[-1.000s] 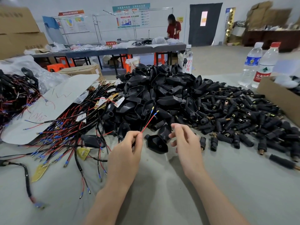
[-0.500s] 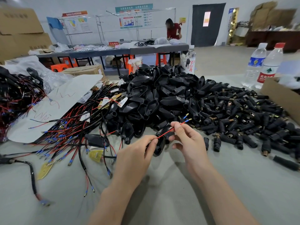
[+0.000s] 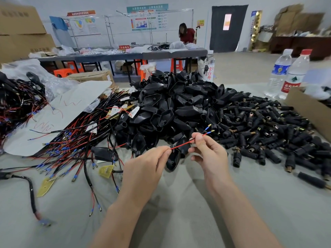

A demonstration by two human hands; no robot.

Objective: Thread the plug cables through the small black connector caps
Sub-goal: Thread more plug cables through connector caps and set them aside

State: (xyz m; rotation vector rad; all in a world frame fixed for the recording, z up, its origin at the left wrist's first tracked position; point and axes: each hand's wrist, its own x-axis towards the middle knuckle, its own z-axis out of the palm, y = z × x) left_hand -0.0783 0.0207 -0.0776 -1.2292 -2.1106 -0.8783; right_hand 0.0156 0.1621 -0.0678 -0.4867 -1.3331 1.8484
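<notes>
Over centre of grey table top (image 3: 179, 208), left hand (image 3: 143, 169) is pinching thin red wire (image 3: 180, 144) btw thumb and forefinger, other fingers curled under. Right hand (image 3: 209, 154) is pinching same wire further along, nr its free end, also thumb + forefinger, remaining fingers loosely bent. Wire is running straight btw the two pinches, rising from left to right. Past right-hand pinch, two blue-sleeved brass-tipped terminals (image 3: 210, 128) are sticking out up-right; second lead looks dark, colour unclear. Teardrop-shaped black plastic cap (image 3: 172, 161) is lying on table just under the wire, btw both hands; can't tell whether the wire is passing through it.

Behind hands, big heap of matching black caps (image 3: 179, 104) is sitting mid-table. To its right, spread of small black cylindrical connectors w/ brass ends (image 3: 268, 133) is covering the surface. On left, tangle of red and black cables w/ blue terminals (image 3: 71, 144) is lying beside and partly over white paper sheet (image 3: 59, 113). Far right, two clear plastic water bottles (image 3: 279, 72) are standing upright next to brown cardboard box (image 3: 308, 108). Person in red top (image 3: 187, 34) is standing at far bench in bkgd.
</notes>
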